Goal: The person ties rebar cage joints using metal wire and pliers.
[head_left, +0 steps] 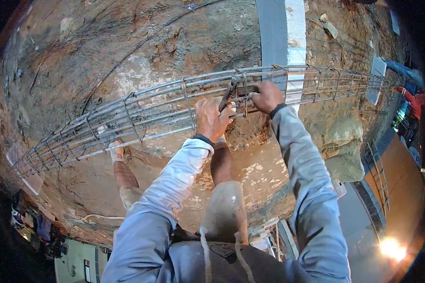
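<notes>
A long cage of steel bars with square ties [132,113] spans the view from left to right in front of me. My left hand [211,118] is closed at the cage's middle, around the lower part of a dark hand tool [230,89] that slants up to a tie. Just right of it, my right hand [266,97] is closed by the same tie, its fingers at a short bar; what exactly they grip is too small to make out.
Muddy ground [189,47] lies under the cage. A grey and white board [295,37] runs behind it. At the far right a co-worker's red sleeve [414,101] reaches toward the cage end. A ladder [378,172] and a bright lamp [393,250] are lower right.
</notes>
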Motion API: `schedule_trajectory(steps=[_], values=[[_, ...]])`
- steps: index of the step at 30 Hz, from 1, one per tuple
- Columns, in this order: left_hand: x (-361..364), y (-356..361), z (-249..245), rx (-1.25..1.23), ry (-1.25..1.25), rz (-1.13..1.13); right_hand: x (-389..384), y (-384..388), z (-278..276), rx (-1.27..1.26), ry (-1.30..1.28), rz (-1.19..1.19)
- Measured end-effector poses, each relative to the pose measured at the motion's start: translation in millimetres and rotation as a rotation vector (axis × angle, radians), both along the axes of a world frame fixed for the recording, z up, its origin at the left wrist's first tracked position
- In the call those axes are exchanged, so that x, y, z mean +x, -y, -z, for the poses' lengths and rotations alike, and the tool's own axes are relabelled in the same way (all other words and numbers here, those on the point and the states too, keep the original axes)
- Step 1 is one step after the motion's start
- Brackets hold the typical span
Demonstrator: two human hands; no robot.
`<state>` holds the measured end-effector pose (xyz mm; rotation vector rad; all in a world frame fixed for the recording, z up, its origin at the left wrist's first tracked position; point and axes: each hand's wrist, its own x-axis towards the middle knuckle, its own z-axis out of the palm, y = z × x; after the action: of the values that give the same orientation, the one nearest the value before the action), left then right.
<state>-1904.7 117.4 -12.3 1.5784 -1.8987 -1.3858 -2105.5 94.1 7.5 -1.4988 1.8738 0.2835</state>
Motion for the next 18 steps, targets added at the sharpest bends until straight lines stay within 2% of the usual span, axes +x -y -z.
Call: schedule_trajectory(steps=[2,4,5,6,8,10,12,13,15,17,18], values=[[1,2,-2,-0.022,-0.001,0.005,-9,-11,5,0.075,0.001,0.057],[2,6,-7,0.077,-0.034,0.034,-6,-24,1,0.187,0.092,0.467],[0,5,-7,0.077,-0.037,0.035,-5,-38,8,0.169,0.109,0.58],[-2,4,-6,0.061,-0.041,0.001,1,-42,-2,0.169,0.106,0.579],[-4,6,-6,0.042,-0.043,-0.036,23,-49,-27,-0.107,0.022,0.542],[-5,8,-9,0.139,-0.027,-0.059,49,-76,-31,-0.004,0.022,0.447],[-2,15,-17,0.24,-0.049,-0.037,94,-102,-42,-0.055,0.214,0.379],[0,19,-19,0.337,-0.067,-0.019,113,-101,-50,-0.035,0.255,0.43],[1,23,-20,0.347,-0.085,-0.054,139,-90,-56,-0.013,0.302,0.482],[1,25,-28,0.375,-0.084,-0.085,152,-86,-55,-0.107,0.052,0.44],[2,24,-23,0.376,-0.088,-0.085,151,-84,-49,-0.108,0.047,0.439]])
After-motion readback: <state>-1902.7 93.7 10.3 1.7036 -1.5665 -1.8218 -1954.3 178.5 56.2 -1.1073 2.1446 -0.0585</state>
